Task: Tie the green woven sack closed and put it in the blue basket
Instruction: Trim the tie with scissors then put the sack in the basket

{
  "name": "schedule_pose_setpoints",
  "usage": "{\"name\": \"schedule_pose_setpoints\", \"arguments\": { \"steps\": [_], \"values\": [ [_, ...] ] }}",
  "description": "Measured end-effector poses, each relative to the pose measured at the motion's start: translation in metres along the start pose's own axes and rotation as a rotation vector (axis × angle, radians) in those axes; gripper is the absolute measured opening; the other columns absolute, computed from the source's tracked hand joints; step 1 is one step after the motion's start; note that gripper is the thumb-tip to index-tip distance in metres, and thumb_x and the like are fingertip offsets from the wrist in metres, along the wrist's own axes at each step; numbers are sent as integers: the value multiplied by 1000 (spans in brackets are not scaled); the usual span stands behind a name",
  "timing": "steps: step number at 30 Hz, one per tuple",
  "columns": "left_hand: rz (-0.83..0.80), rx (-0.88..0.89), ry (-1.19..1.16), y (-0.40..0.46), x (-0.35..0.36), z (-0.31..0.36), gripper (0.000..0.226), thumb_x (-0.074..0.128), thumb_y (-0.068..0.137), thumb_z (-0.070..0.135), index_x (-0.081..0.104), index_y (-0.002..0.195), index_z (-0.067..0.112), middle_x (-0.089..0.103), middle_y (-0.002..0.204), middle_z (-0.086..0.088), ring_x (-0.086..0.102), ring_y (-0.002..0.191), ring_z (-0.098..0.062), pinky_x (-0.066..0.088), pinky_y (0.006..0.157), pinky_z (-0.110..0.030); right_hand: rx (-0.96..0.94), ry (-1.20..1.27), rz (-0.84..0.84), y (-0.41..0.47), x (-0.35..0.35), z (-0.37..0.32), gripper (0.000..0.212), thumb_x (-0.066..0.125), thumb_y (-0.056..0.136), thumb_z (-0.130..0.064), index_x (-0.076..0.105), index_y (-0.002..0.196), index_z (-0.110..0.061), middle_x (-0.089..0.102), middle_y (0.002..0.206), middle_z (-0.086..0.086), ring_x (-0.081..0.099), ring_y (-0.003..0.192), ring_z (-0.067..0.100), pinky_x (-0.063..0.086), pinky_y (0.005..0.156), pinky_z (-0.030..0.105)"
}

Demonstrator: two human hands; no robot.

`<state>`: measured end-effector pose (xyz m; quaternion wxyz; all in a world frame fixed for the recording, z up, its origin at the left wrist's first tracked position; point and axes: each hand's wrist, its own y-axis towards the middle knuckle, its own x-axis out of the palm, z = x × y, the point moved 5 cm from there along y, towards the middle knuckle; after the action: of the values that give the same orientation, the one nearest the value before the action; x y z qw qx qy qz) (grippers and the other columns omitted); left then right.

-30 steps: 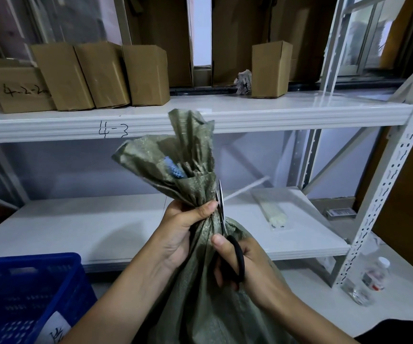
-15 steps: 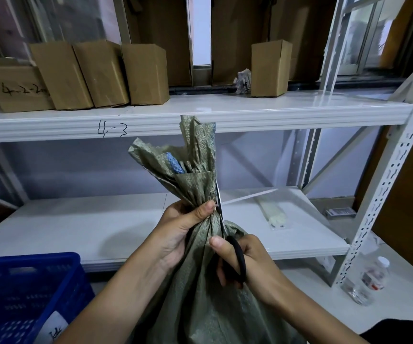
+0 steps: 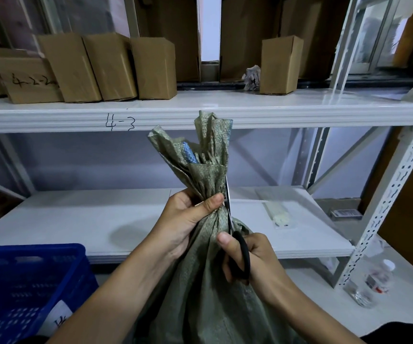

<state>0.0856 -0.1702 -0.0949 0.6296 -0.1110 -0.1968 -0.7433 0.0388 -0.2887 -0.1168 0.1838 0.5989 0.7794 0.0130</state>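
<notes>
Two hands share the work: the left hand grips the gathered neck of the sack to keep it bunched, while the right hand holds scissors upright beside that neck, the basket waiting nearby.

Green woven sack — blue basket — black-handled scissors.

Both forearms bare, no sleeves; hands ungloved; dark garment bottom right.
</notes>
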Motion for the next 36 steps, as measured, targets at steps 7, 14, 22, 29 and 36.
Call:
{"name": "schedule_pose_setpoints", "arguments": {
  "steps": [7,14,22,29,36],
  "values": [
    [7,40,30,-3,0,6,13,68,65,9,67,78,8,72,69,-4,66,57,-14,55,55,-25,-25,38,79,-1,2,0,67,55,70,-65,48,32,-12,36,29,-2,36,35,8,30,48,16],
    [7,19,12,-6,1,8,13,67,66,9,67,79,8,72,68,-3,66,56,-13,54,53,-24,-31,22,-1,0,5,-5,67,49,73,-65,55,38,-9,38,30,-2,37,34,9,31,48,19],
    [29,18,35,-7,2,10,14,66,67,11,67,82,9,73,68,0,66,57,-11,54,54,-22,4,-6,-30,2,0,-2,70,50,72,-68,60,42,-6,40,30,-1,38,34,11,35,49,23],
    [40,60,21,-3,-10,18,19,75,54,22,75,72,16,72,69,3,66,59,-7,54,56,-20,67,-190,113,6,-40,27,92,69,48,-80,41,45,7,31,44,11,29,46,17,24,52,32],
    [59,74,-11,5,-24,19,38,86,42,32,75,73,12,75,75,2,68,64,-6,53,58,-17,185,-502,-6,-1,-88,51,80,64,48,-82,47,41,-3,32,39,4,28,40,12,24,45,23]
  ]
}}
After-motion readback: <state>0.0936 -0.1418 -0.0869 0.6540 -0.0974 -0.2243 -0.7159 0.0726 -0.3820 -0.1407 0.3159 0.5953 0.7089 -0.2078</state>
